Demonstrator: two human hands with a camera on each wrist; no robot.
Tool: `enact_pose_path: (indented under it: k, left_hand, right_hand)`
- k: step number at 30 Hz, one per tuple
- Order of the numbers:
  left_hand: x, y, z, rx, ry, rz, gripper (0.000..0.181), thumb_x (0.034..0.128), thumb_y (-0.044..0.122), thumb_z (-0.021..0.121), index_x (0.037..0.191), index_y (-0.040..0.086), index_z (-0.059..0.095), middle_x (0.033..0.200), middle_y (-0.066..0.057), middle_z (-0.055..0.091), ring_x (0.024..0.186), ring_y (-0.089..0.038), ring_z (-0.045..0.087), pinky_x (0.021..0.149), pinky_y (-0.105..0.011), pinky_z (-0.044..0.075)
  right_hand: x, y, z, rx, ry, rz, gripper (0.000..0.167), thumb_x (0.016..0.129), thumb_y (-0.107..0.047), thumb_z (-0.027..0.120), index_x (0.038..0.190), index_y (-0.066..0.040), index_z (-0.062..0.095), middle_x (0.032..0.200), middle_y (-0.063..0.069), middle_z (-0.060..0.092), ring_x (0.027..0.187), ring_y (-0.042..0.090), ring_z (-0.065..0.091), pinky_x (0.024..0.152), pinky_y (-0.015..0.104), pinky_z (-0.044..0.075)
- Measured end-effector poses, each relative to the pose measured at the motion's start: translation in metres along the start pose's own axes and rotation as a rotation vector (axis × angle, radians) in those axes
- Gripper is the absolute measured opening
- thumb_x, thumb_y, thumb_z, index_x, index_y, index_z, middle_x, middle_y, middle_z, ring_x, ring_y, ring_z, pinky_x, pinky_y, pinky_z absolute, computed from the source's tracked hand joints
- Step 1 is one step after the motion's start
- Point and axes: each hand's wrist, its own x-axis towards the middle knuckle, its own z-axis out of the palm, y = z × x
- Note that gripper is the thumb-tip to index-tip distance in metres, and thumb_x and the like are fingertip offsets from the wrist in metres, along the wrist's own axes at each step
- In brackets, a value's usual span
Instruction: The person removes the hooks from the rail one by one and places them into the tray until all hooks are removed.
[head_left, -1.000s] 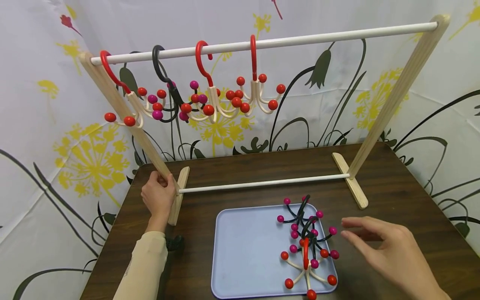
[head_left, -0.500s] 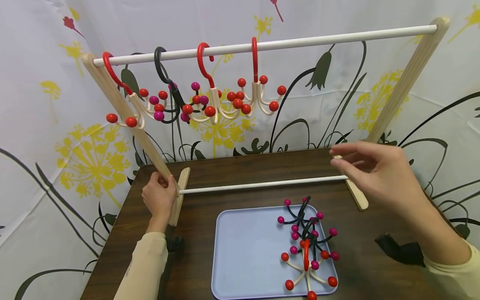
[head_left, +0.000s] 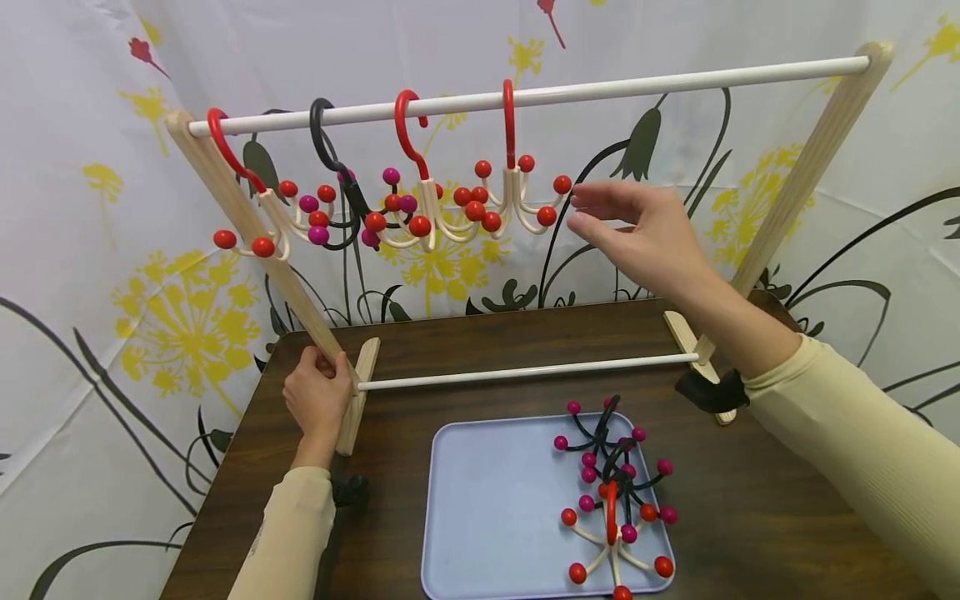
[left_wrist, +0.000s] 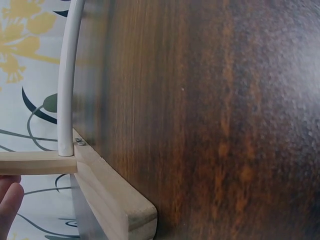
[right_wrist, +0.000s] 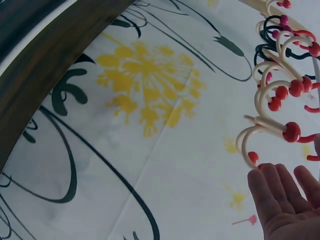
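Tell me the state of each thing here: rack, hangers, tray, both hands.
Rack, upright on the table
Three red-hooked hangers, hanging from the top rod
Black hanger, hanging from that rod, tilted
Tray, flat on the table
Two black hangers, bunched on the tray
Fourth red-hooked hanger, also on the tray
Left hand, gripping the left post
Right hand, holding nothing, near the rightmost hanging hanger; contact unclear

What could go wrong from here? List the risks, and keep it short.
The right hand is close to the end hanger on the bar; a bump could tangle it with the hanger beside it.
The piled hangers on the tray overlap, so lifting one may drag another.
The left hand grips the post; a tug might rock the bar.
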Motion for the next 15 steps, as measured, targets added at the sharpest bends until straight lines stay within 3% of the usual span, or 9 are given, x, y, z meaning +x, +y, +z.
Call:
enact_pose_path:
  k: [9, 15]
  left_hand:
    - [0.000, 0.002, -0.001, 0.002, -0.012, 0.003, 0.023, 0.0880, 0.027, 0.070, 0.086, 0.005, 0.062, 0.071, -0.013, 0.067, 0.062, -0.034, 0.061, 0.060, -0.052, 0.042]
    - [-0.001, 0.001, -0.002, 0.005, -0.013, 0.006, 0.023, 0.0876, 0.027, 0.070, 0.085, 0.005, 0.062, 0.071, -0.012, 0.067, 0.062, -0.034, 0.061, 0.059, -0.052, 0.042]
  right_hand:
    - [0.030, -0.014, 0.017, 0.083, -0.074, 0.026, 0.053, 0.092, -0.030, 0.068, 0.140, -0.011, 0.055, 0.130, 0.005, 0.063, 0.115, 0.015, 0.062, 0.093, 0.034, 0.046]
    - [0.040, -0.015, 0.031, 0.108, -0.112, 0.037, 0.054, 0.095, -0.026, 0.063, 0.145, -0.011, 0.048, 0.139, 0.005, 0.057, 0.123, 0.014, 0.056, 0.098, 0.034, 0.045]
